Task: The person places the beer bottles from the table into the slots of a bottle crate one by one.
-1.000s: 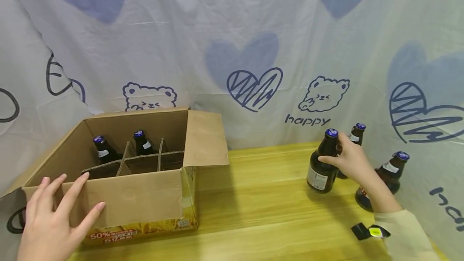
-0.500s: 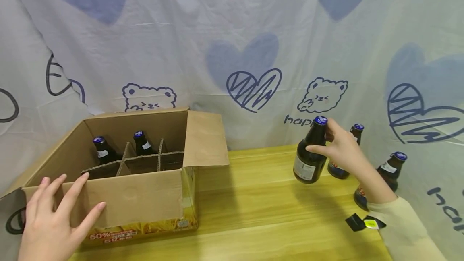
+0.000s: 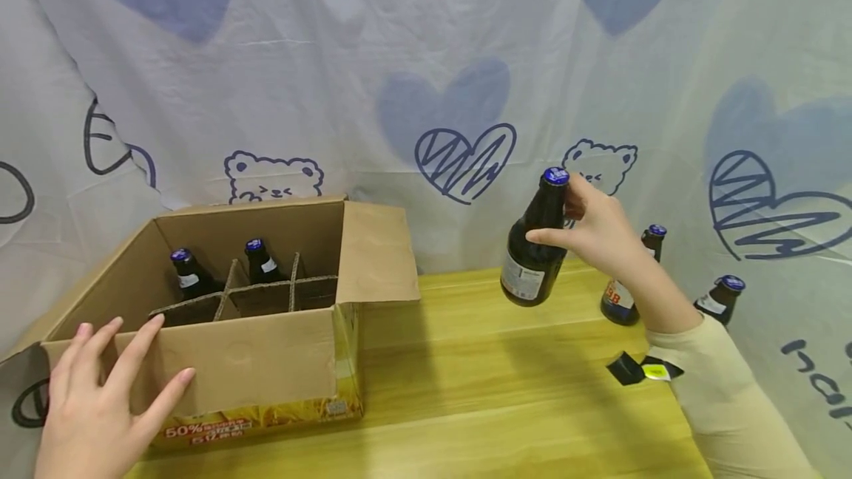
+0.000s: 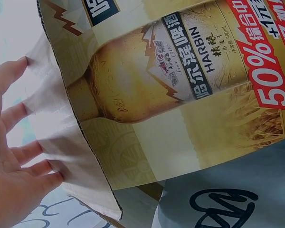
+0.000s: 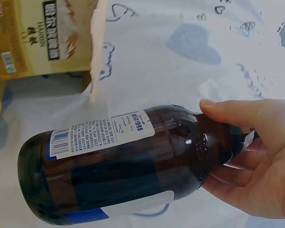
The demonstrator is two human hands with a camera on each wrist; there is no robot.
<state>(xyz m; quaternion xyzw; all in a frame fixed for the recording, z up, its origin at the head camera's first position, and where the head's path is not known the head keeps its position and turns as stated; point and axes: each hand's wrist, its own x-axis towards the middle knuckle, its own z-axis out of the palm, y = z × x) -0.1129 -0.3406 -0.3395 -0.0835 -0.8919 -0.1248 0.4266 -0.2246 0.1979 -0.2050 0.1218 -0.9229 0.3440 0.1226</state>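
In the head view my right hand [image 3: 602, 233] grips a brown glass beer bottle [image 3: 521, 256] by its neck and shoulder. Blue-capped and slightly tilted, the bottle is held above the table. The right wrist view shows its barcode label, with the thumb on one side of the neck and fingers behind. On the left stands a cardboard beer box [image 3: 259, 353], its inside split by cardboard dividers. Two bottles, a left one [image 3: 188, 272] and a right one [image 3: 262, 265], sit in its far compartments. My left hand [image 3: 93, 405] rests with spread fingers on the folded-out front flap [image 4: 69, 147].
Two more bottles, one farther back [image 3: 619, 301] and one nearer [image 3: 722, 300], stand at the right, partly hidden by my right arm. A side flap [image 3: 379, 253] sticks out from the box. Behind the yellow wooden table [image 3: 459, 390] hangs a printed cloth [image 3: 452, 13].
My right hand has lifted the beer bottle off the table and carried it up and left, toward the box. The left hand and the box have stayed in place.
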